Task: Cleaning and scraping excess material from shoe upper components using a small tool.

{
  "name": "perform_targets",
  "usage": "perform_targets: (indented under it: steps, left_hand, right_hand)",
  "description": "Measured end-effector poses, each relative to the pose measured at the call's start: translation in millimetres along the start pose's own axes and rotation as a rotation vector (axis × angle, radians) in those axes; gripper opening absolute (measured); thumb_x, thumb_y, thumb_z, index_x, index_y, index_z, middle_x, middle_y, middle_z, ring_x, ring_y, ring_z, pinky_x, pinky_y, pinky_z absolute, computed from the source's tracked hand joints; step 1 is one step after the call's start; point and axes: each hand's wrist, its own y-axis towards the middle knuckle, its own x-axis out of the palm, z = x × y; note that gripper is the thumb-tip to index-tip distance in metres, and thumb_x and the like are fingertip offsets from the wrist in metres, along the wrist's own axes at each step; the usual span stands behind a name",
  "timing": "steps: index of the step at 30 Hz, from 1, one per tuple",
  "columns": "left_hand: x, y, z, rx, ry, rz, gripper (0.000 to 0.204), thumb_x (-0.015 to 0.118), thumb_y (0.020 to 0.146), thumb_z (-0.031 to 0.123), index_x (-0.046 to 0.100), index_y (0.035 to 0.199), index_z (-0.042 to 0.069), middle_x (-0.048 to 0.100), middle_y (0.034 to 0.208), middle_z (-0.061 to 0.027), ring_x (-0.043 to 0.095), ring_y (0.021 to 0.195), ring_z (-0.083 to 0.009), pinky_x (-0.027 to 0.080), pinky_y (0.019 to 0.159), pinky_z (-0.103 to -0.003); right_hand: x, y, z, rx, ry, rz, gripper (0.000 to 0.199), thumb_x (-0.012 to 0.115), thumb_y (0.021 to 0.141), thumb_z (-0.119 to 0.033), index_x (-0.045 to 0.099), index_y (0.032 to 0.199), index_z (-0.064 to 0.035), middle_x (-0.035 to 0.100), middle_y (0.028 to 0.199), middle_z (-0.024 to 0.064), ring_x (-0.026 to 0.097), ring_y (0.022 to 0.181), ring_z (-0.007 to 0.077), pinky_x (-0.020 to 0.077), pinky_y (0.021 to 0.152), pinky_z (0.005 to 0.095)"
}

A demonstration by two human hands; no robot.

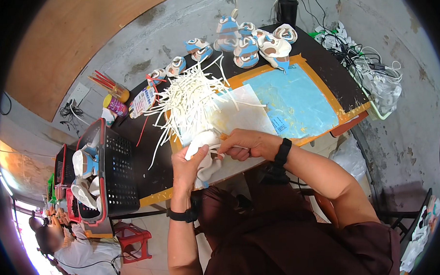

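Observation:
A white shoe point(203, 140) with brown and blue patches is held over the near edge of the table, its pale sole side turned up. My left hand point(184, 166) is closed around its left side, with the thumb on top. My right hand point(245, 143) is at the right side of the shoe, its fingers pinched together. A small orange-tan piece and a thin white strip show by those fingers, but I cannot make out what exactly they grip. Just beyond the shoe lies a heap of narrow white strips point(190, 95).
Several patterned shoes point(246, 53) stand along the table's far edge. A blue sheet point(303, 99) framed in orange tape and a pale sheet point(247, 109) cover the tabletop. Black baskets point(119, 170) with shoes are at left, near a red stool point(133, 241) and a seated person point(87, 251).

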Motion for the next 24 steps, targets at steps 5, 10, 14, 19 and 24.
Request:
perform_targets:
  steps: [5, 10, 14, 19, 24]
  left_hand:
    - [-8.6, 5.7, -5.6, -0.082, -0.123, -0.017, 0.029, 0.073, 0.084, 0.017, 0.068, 0.103, -0.005, 0.068, 0.086, -0.0066, 0.061, 0.069, -0.0087, 0.049, 0.062, -0.023]
    - [-14.6, 7.4, -8.8, -0.105, -0.136, -0.02, 0.03, 0.072, 0.085, 0.018, 0.068, 0.103, -0.004, 0.068, 0.087, -0.0069, 0.061, 0.071, -0.0099, 0.049, 0.064, -0.024]
    - [-14.6, 3.9, -7.7, -0.094, -0.157, -0.045, 0.028, 0.071, 0.085, 0.016, 0.067, 0.104, -0.005, 0.069, 0.088, -0.0075, 0.062, 0.072, -0.0108, 0.049, 0.067, -0.024]
    - [-17.9, -0.8, -6.4, -0.107, -0.165, -0.06, 0.023, 0.067, 0.086, 0.009, 0.066, 0.106, -0.004, 0.069, 0.089, -0.0073, 0.064, 0.071, -0.0106, 0.05, 0.064, -0.025]
    - [-23.8, -0.5, -12.0, -0.108, -0.195, -0.019, 0.018, 0.069, 0.084, 0.009, 0.068, 0.096, -0.005, 0.068, 0.083, -0.0064, 0.062, 0.068, -0.0105, 0.049, 0.062, -0.024]
  right_hand:
    - [-6.0, -7.7, 2.2, -0.005, 0.011, 0.004, 0.013, 0.065, 0.082, -0.015, 0.065, 0.076, -0.0035, 0.03, 0.048, -0.0093, 0.023, 0.039, 0.0022, 0.0137, 0.039, 0.0231]
    - [-13.8, -9.1, 5.3, -0.07, -0.031, 0.137, 0.013, 0.071, 0.079, -0.009, 0.062, 0.073, -0.0027, 0.032, 0.049, -0.0087, 0.024, 0.04, 0.0024, 0.0143, 0.04, 0.0236]
    - [-14.7, -13.8, 6.5, -0.195, -0.058, 0.287, 0.011, 0.073, 0.078, -0.009, 0.065, 0.079, -0.0017, 0.039, 0.052, -0.0075, 0.027, 0.042, 0.0025, 0.0158, 0.041, 0.0231]
    - [-9.2, -7.7, 13.7, -0.417, -0.131, 0.363, 0.014, 0.073, 0.079, -0.008, 0.067, 0.089, 0.0006, 0.049, 0.059, -0.0037, 0.034, 0.044, 0.0033, 0.0198, 0.041, 0.0218]
    - [2.2, -4.3, 17.3, -0.485, 0.028, 0.348, 0.021, 0.076, 0.076, -0.006, 0.066, 0.092, 0.0033, 0.055, 0.063, 0.001, 0.04, 0.045, 0.0049, 0.0251, 0.04, 0.0211]
